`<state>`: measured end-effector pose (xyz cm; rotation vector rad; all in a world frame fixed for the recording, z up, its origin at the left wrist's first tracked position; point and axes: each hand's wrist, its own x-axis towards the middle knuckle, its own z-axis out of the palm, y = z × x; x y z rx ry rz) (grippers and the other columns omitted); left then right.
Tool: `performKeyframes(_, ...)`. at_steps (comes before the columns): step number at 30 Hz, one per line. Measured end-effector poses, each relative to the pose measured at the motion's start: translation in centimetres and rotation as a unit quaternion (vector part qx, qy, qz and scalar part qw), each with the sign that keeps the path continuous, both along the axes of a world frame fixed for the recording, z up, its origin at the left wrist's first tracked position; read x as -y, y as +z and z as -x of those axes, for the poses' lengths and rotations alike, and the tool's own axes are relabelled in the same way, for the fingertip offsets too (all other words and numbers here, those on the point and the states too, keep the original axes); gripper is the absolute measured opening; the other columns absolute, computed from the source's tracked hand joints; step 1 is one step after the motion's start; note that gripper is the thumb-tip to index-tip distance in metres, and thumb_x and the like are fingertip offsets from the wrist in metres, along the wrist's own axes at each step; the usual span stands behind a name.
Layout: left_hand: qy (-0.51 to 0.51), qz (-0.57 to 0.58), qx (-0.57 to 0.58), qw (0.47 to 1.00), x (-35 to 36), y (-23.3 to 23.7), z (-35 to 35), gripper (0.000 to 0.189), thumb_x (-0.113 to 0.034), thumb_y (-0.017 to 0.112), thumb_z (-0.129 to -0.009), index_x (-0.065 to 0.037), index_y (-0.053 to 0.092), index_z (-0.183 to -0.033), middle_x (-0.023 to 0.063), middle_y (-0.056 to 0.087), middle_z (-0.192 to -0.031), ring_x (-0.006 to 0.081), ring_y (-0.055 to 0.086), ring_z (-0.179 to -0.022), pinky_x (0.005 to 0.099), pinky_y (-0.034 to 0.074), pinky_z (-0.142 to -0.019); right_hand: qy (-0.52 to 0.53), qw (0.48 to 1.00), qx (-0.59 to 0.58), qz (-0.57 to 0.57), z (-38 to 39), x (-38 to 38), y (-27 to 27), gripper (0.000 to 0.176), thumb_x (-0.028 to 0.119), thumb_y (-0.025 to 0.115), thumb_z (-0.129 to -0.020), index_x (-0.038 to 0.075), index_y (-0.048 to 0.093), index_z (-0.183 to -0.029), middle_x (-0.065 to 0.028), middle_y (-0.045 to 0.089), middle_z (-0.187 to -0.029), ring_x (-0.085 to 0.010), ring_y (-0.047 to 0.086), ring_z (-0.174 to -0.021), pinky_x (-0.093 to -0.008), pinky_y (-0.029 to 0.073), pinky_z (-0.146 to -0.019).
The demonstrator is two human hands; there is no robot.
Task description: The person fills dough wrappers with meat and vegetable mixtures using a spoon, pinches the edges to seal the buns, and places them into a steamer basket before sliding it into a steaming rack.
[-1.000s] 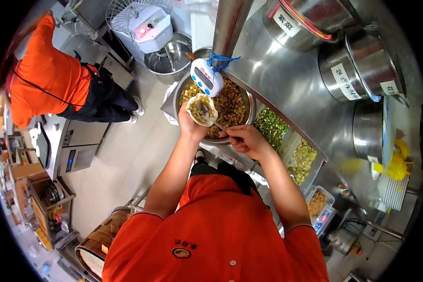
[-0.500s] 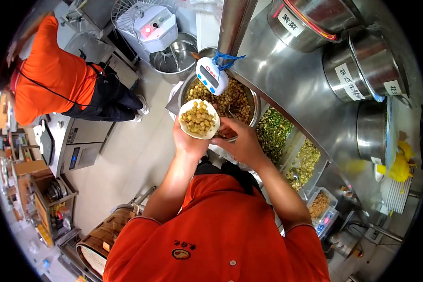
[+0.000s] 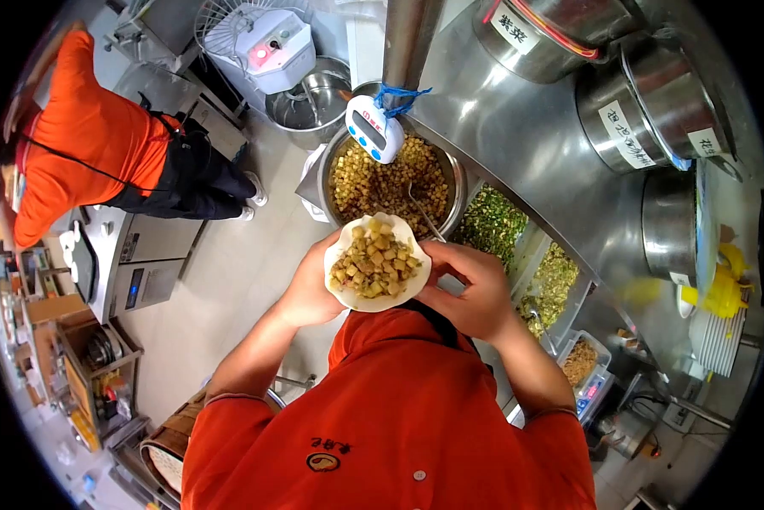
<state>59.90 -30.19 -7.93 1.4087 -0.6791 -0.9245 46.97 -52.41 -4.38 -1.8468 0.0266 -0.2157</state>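
Observation:
A round white dough wrapper [image 3: 335,295] with a wavy rim is cupped around a heap of diced, yellowish filling [image 3: 379,265]. My left hand [image 3: 311,285] supports it from the left and underneath, most of its fingers hidden behind the dough. At the right rim, my right hand [image 3: 467,285] has its thumb and fingers closed on the dough edge. Just beyond the hands stands a large steel bowl [image 3: 457,200] of similar diced filling, and a metal spoon [image 3: 424,212] leans in it.
A white timer [image 3: 375,129] hangs by a blue tie from a steel post. Chopped green filling [image 3: 489,225] and paler filling [image 3: 552,293] lie to the right, below a steel shelf [image 3: 518,127] with labelled pots. A mixer [image 3: 267,55] stands behind; a co-worker [image 3: 110,132] is at left.
Both hands have brought the filled wrapper nearer to my body and camera, slightly to the right. The steel bowl and its spoon now show more fully behind it. The co-worker's arm has shifted.

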Motion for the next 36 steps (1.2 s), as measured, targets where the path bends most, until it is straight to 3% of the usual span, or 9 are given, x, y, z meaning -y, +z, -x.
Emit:
performKeyframes(4,0.054,0.096,-0.139,0.984,-0.3,-0.1,0.9,0.096,-0.003,0.093,-0.07,-0.006,0.042,-0.152,0.0085,0.057,-0.146,0.0193,0.058,-0.131,0.0374,0.047,-0.112,-0.03,0.99,-0.021,-0.136,0.9,-0.8,1.4,0.037,0.001,0.081,-0.084,-0.002,0.071,-0.119,-0.0133,0.077,-0.103,-0.0159,0.075,-0.085,-0.0297,0.059,-0.076)
performKeyframes(6,0.058,0.113,-0.183,0.975,0.0,0.4,1.3,0.101,-0.007,0.097,-0.066,-0.006,0.042,-0.151,0.0083,0.058,-0.145,0.0204,0.059,-0.131,0.0385,0.048,-0.111,-0.041,0.993,-0.014,-0.11,1.4,-0.9,1.4,0.031,0.0,0.08,-0.085,-0.002,0.072,-0.115,-0.0128,0.077,-0.103,-0.0161,0.075,-0.085,-0.0295,0.059,-0.077)
performKeyframes(13,0.05,0.103,-0.108,0.988,0.0,2.0,1.6,0.099,-0.007,0.097,-0.062,-0.005,0.044,-0.145,0.0115,0.061,-0.138,0.0234,0.062,-0.127,0.0408,0.052,-0.108,-0.026,0.987,0.065,0.142,1.4,-0.2,4.1,0.013,0.005,0.078,-0.09,0.001,0.074,-0.102,-0.0135,0.076,-0.103,-0.0242,0.076,-0.085,-0.031,0.06,-0.077)
performKeyframes(16,0.054,0.132,-0.108,0.984,0.1,3.3,1.3,0.089,-0.004,0.094,-0.063,-0.003,0.049,-0.139,0.0152,0.064,-0.133,0.0271,0.066,-0.122,0.0425,0.055,-0.104,-0.069,0.998,0.001,0.008,1.1,-1.2,5.5,0.015,0.004,0.077,-0.089,0.003,0.073,-0.103,-0.0144,0.076,-0.101,-0.0272,0.076,-0.085,-0.033,0.058,-0.074)
performKeyframes(18,-0.012,0.105,0.11,0.988,0.2,4.2,0.5,0.079,-0.005,0.093,-0.063,-0.002,0.055,-0.133,0.0159,0.064,-0.133,0.0277,0.066,-0.12,0.0424,0.054,-0.103,-0.021,0.999,-0.009,0.048,0.6,-0.2,6.1,0.017,0.004,0.077,-0.089,0.003,0.073,-0.105,-0.0145,0.075,-0.1,-0.0271,0.075,-0.085,-0.0332,0.058,-0.074)
performKeyframes(22,0.002,0.118,-0.013,0.993,0.3,3.8,0.1,0.072,-0.008,0.093,-0.065,-0.001,0.058,-0.129,0.0163,0.067,-0.128,0.0283,0.067,-0.118,0.0434,0.054,-0.103,0.047,0.984,0.021,0.17,0.1,0.8,6.8,0.021,0.005,0.077,-0.089,0.002,0.071,-0.109,-0.0138,0.074,-0.097,-0.0274,0.074,-0.085,-0.0338,0.058,-0.075)
performKeyframes(27,0.035,0.153,-0.163,0.974,0.3,3.4,0.7,0.075,-0.01,0.095,-0.066,-0.002,0.055,-0.129,0.0178,0.067,-0.127,0.0288,0.066,-0.12,0.0444,0.054,-0.104,0.06,0.989,0.025,0.131,0.1,0.1,7.7,0.026,0.005,0.076,-0.089,0.002,0.069,-0.114,-0.0129,0.072,-0.097,-0.0305,0.072,-0.088,-0.036,0.057,-0.075)
performKeyframes(30,0.056,0.126,-0.101,0.985,0.7,4.6,0.9,0.076,-0.009,0.095,-0.068,-0.002,0.053,-0.131,0.0176,0.066,-0.128,0.0288,0.066,-0.12,0.0443,0.054,-0.104,0.028,0.984,0.058,0.169,-0.4,-0.5,7.7,0.026,0.001,0.081,-0.081,0.0,0.073,-0.105,-0.0133,0.074,-0.092,-0.0298,0.072,-0.077,-0.0342,0.059,-0.072)
performKeyframes(36,0.0,0.102,0.065,0.993,0.2,5.4,0.2,0.069,-0.004,0.091,-0.072,-0.004,0.054,-0.13,0.0163,0.066,-0.128,0.0292,0.066,-0.12,0.0433,0.055,-0.102,0.081,0.954,0.124,0.263,0.2,0.6,8.4,0.031,0.006,0.074,-0.09,0.002,0.064,-0.12,-0.0163,0.07,-0.099,-0.0366,0.069,-0.086,-0.041,0.056,-0.079)
